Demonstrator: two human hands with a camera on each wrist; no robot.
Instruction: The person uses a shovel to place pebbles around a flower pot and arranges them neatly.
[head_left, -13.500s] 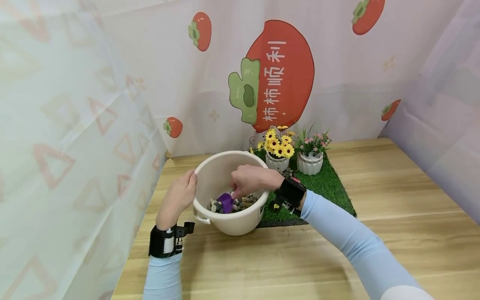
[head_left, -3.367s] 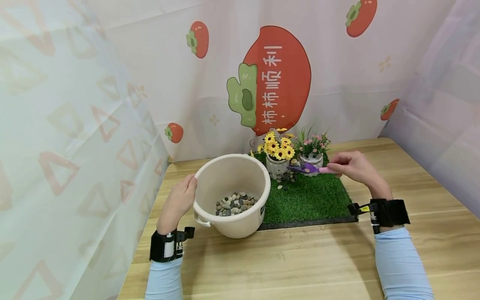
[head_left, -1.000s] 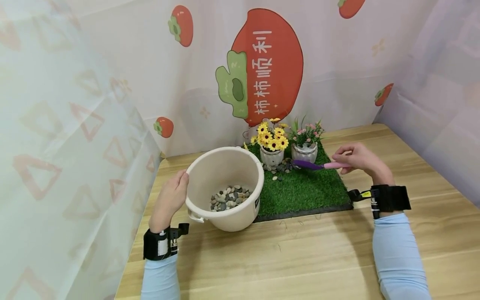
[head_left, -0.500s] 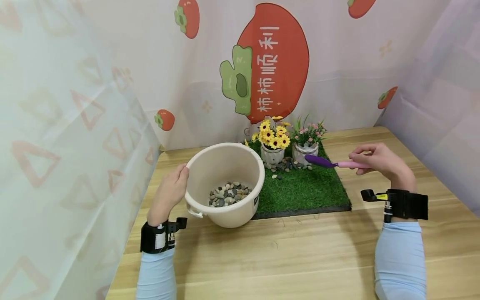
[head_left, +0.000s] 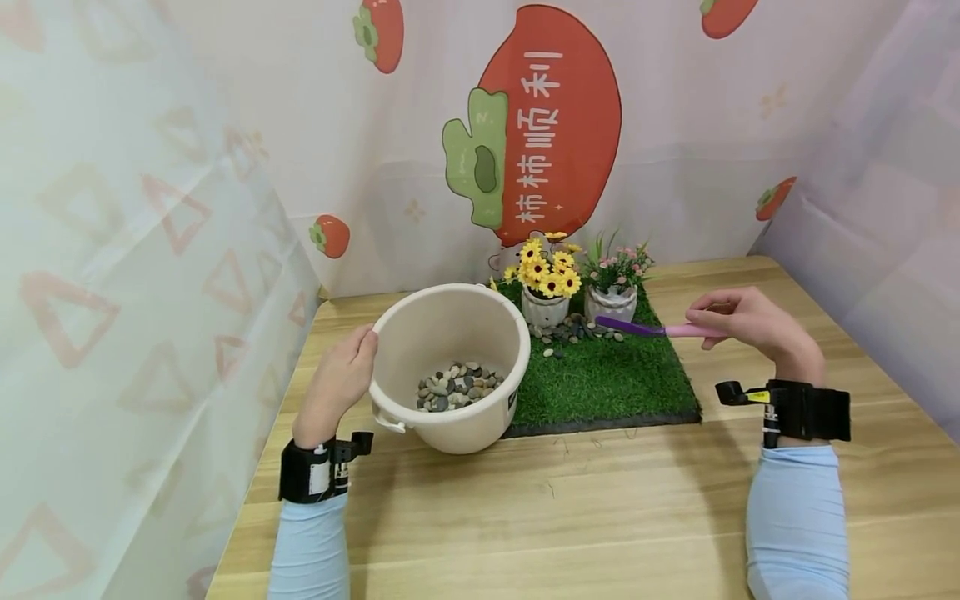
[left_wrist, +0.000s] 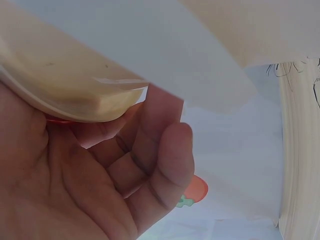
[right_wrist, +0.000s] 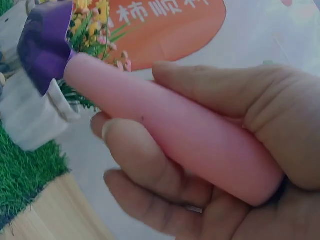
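My left hand [head_left: 335, 385] grips the rim of a cream plastic bucket [head_left: 408, 340] at its left side; in the left wrist view the fingers [left_wrist: 172, 165] curl by the rim. Grey, tan and white pebbles [head_left: 459, 388] lie on the bucket's bottom. My right hand [head_left: 757, 327] holds a small trowel [head_left: 628, 326] by its pink handle [right_wrist: 165, 130], thumb on one side and fingers on the other. Its purple blade hangs over the grass mat, in front of the right flower pot [head_left: 611, 306]. No stones show on the blade.
A green artificial grass mat [head_left: 603, 387] lies right of the bucket on the wooden table [head_left: 600, 517]. A pot of yellow flowers [head_left: 546, 311] stands at the mat's back, left of the pink-flower pot. Pebbles [head_left: 573, 330] lie around the pot bases. A printed cloth [head_left: 675, 108] hangs behind.
The trowel went from the bucket's pebbles to the mat by the pots. More pebbles now lie before the right pot. Lately the trowel moved right, then slightly back left. The left hand kept its grip.
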